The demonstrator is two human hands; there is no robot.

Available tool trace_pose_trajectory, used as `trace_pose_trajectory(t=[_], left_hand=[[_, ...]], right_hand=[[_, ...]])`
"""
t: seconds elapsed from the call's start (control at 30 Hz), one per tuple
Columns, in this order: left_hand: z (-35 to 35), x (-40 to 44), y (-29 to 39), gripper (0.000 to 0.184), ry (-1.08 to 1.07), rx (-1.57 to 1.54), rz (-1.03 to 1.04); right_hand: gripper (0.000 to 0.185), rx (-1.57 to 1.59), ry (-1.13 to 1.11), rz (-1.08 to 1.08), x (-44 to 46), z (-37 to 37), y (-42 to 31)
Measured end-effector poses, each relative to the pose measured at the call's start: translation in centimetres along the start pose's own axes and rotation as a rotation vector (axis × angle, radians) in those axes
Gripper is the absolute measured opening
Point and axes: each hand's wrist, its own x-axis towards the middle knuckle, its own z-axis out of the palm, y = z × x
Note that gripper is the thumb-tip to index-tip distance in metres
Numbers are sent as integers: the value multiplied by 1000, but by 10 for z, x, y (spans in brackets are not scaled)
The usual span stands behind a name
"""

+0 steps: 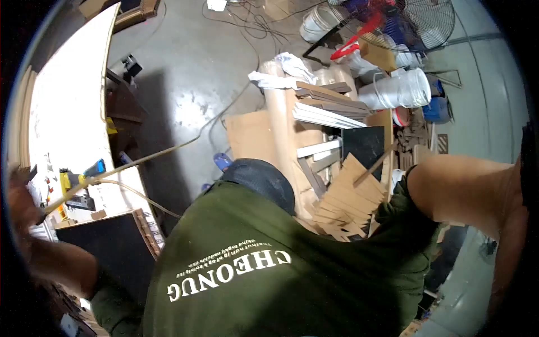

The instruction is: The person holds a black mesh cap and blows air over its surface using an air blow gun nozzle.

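At the far left edge, my left hand (22, 205) is dark and partly cut off, its fingers curled. A yellowish air hose (168, 150) runs to it across the view; what sits in the grip is hidden. Close by on the white board (70, 95) lies a yellow and black air tool (74, 182) with a blue end and a second hose (137, 192). Below it is a dark panel (115, 253) with a brown edge. My right arm (466, 185) is bent out at the right edge, and its hand is out of view.
To the right of my legs stand wrapped rolls (275, 106) with stacked strips (328, 115) and cut cardboard (351, 194). Beyond are white buckets (396, 90) and a floor fan (418, 22). Loose cables (252, 22) lie on the grey floor (191, 73).
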Motion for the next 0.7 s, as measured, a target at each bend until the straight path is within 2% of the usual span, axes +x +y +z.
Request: trace_pose_trajectory(t=[0.07, 0.1, 0.13, 0.17, 0.2, 0.23, 0.27, 0.3, 0.33, 0.4, 0.43, 0.47, 0.5, 0.53, 0.57, 0.6, 0.63, 0.67, 0.7], left_hand=[[39, -1, -16, 47, -276, -217, -37], [69, 10, 8, 53, -359, -453, -307], [90, 15, 21, 53, -402, -579, -468], [111, 13, 19, 56, -420, -510, -450], [141, 9, 20, 46, -394, -314, -228], [157, 39, 51, 36, -691, -55, -198], [178, 43, 56, 32, -793, 70, -266], [192, 43, 61, 34, -854, 214, -180], [209, 32, 53, 38, -867, 255, -122], [234, 29, 67, 47, -1037, 418, -7], [248, 27, 72, 48, -1126, 477, 30], [260, 25, 77, 50, -1219, 537, 67], [273, 23, 82, 51, -1267, 569, 100], [284, 24, 82, 52, -1310, 601, 132], [295, 25, 74, 49, -1273, 639, 141], [310, 22, 55, 43, -1215, 707, 124], [314, 34, 58, 38, -1225, 720, 83], [318, 41, 63, 34, -1257, 729, 58], [326, 36, 65, 25, -1246, 715, 135]], right_hand=[[89, 18, -2, -30, -4, 1, -5], [89, 25, -12, -28, -6, 5, -2], [89, 34, -22, -21, -7, 10, 1], [89, 48, -27, -12, -10, 16, 4], [89, 67, -31, -1, -14, 22, 8], [89, 98, -53, 21, -23, 34, 12], [89, 139, -60, 46, -26, 41, 19], [88, 178, -87, 107, -39, 53, 27], [88, 198, -112, 241, -56, 66, 35], [73, -95, -216, 808, -110, 107, 53], [79, 51, -188, 1049, -178, 112, 80], [79, 19, -216, 1398, -271, 123, 91], [79, 8, -237, 1666, -356, 139, 79], [77, 202, -282, 2025, -404, 149, 46], [74, 291, -283, 2131, -429, 164, 3], [70, 554, 300, 2329, -475, 179, -25], [70, 570, 291, 2332, -474, 183, -23], [62, 389, 304, 2290, -474, 186, -35], [56, 197, 332, 2241, -472, 186, -50]])
